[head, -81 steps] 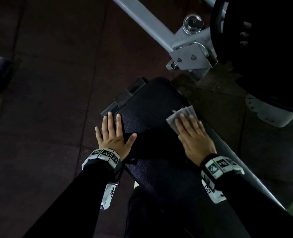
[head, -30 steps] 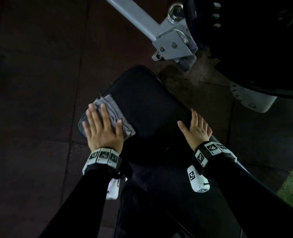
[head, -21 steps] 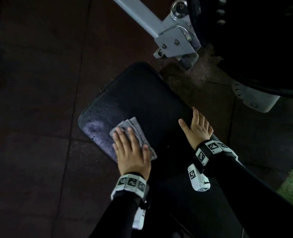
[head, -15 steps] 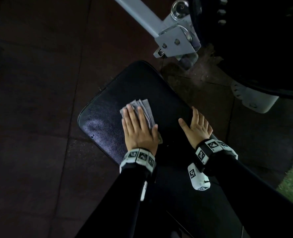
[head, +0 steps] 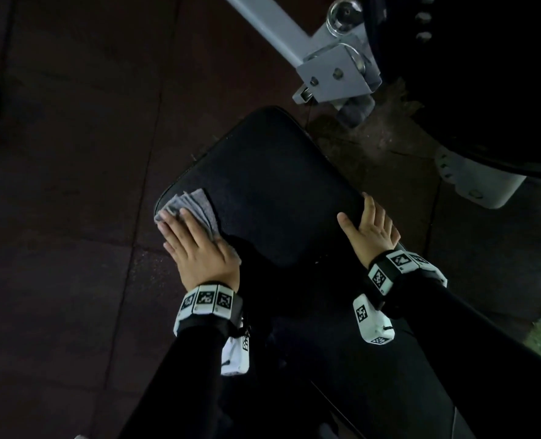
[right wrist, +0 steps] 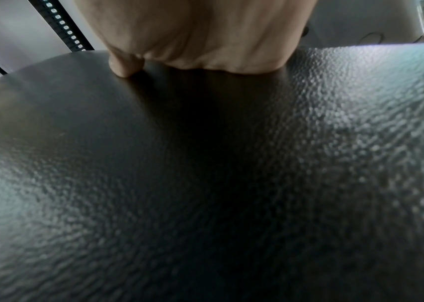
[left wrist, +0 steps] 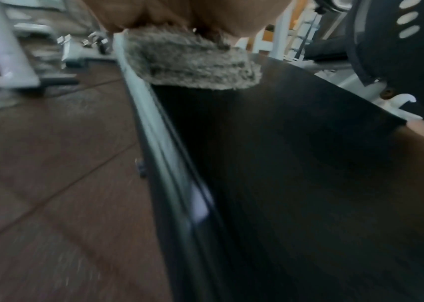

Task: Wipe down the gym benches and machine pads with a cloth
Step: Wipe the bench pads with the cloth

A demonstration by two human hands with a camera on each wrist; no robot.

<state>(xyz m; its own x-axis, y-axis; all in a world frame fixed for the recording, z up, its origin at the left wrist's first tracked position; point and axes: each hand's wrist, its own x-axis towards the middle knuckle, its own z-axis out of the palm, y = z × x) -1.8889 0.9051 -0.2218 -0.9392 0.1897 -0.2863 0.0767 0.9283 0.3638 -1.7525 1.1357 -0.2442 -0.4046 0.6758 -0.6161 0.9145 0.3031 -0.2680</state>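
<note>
the grey cloth lies folded at the left front corner of the black bench pad, its layered edge reaching right to the pad's rim. the left hand lies flat on top of it with fingers straight and close together, pressing it down rather than curling round it; part of the cloth shows past the fingertips and along the thumb side. from the left wrist view the fuzzy cloth sits bunched directly under the palm, at the pad's pale piped edge, with dark pad stretching out to the right of it.

across the pad from that hand, the right hand rests on the opposite edge, fingers extended and relaxed, thumb spread inward on the top surface, holding nothing. the right wrist view shows the heel of this hand and the thumb tip touching the pebbled black vinyl.

both wrists carry white bands with black square markers, above black sleeves.

beyond the fingertips, past the pad's far end, a grey metal frame arm with a bolted bracket stands on the dark reddish floor tiles. to the right of that bracket a large black round shape fills the corner; what it is cannot be told.
</note>
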